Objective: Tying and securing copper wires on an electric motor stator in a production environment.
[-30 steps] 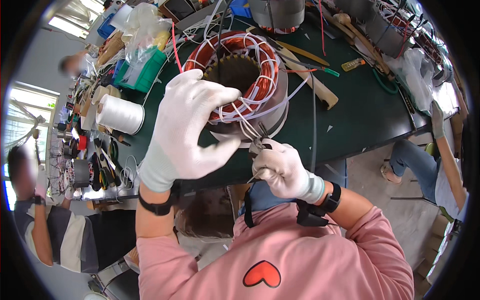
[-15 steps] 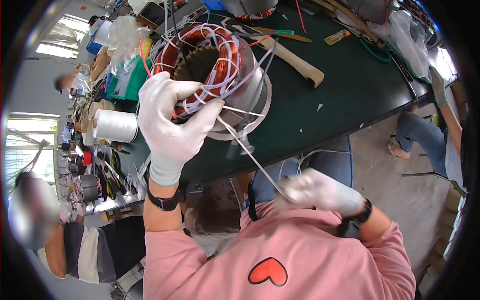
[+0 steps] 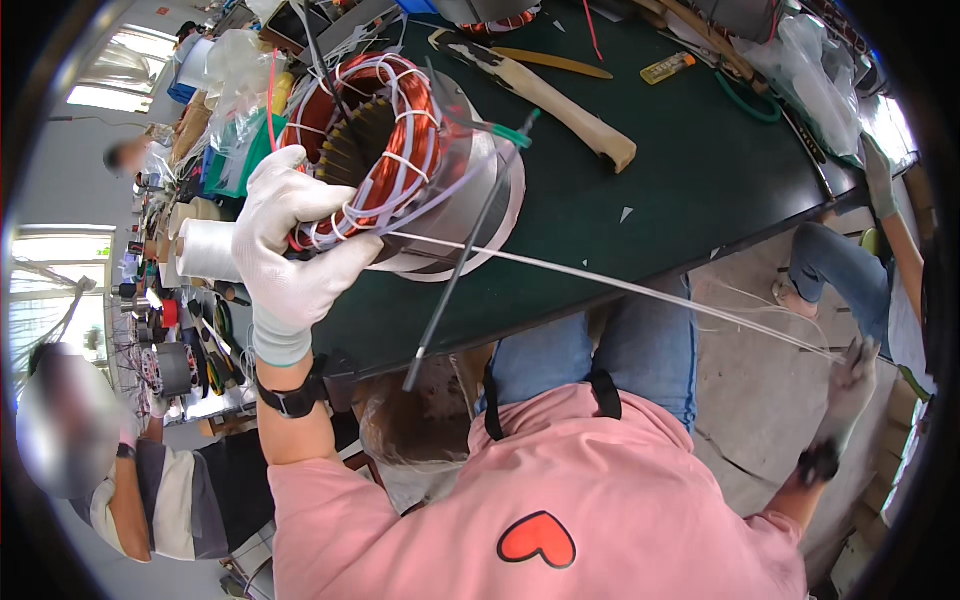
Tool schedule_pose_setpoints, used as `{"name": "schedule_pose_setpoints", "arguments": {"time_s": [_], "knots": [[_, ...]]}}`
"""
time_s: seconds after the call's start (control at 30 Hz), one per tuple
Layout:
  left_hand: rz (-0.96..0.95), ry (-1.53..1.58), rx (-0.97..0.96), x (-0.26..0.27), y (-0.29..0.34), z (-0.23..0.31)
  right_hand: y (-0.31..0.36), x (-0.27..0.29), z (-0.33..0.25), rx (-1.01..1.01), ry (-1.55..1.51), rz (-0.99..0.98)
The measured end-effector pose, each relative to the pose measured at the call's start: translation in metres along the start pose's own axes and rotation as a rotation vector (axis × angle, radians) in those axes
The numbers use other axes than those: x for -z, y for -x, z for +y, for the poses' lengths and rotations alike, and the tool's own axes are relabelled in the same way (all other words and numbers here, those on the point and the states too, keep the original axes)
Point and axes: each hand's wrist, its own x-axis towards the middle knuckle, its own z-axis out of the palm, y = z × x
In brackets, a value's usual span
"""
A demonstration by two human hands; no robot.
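Observation:
A motor stator with a grey metal body (image 3: 490,215) stands tilted on the dark green table, its copper winding (image 3: 415,145) facing up and bound with white cord loops. My gloved left hand (image 3: 290,265) grips the near left rim of the winding, thumb and fingers wrapped round it. From beside that thumb a white lacing cord (image 3: 600,276) runs taut, doubled, to my gloved right hand (image 3: 850,390), closed on it far out to the right. A dark sleeved lead (image 3: 450,285) and a lead with a green sleeve (image 3: 505,132) hang out from the stator, partly blurred.
A white thread spool (image 3: 206,250) stands left of my left hand. On the green table (image 3: 720,150) lie a worn pale wooden bar (image 3: 565,108), a yellow lighter (image 3: 668,68) and scissors with green handles (image 3: 750,98). A person (image 3: 185,500) works at the left; another person's leg (image 3: 840,275) is at the right.
My right hand has swung from in front of my lap far out to the right, drawing the cord out long and straight. My left hand and the stator have shifted slightly left.

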Motion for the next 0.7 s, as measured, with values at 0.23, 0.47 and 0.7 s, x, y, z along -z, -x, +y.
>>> {"name": "schedule_pose_setpoints", "arguments": {"time_s": [0.23,0.47,0.7], "knots": [[-0.161,-0.36,-0.074,0.013,-0.021,0.029,-0.004,-0.051,0.028,0.028,0.712,0.438],[-0.036,-0.4,0.017,-0.007,0.006,0.026,0.0,-0.407,0.046,-0.505,0.146,-0.644],[0.046,-0.291,-0.031,-0.012,0.001,0.026,-0.041,-0.495,0.042,-0.623,-0.144,-0.826]]}}
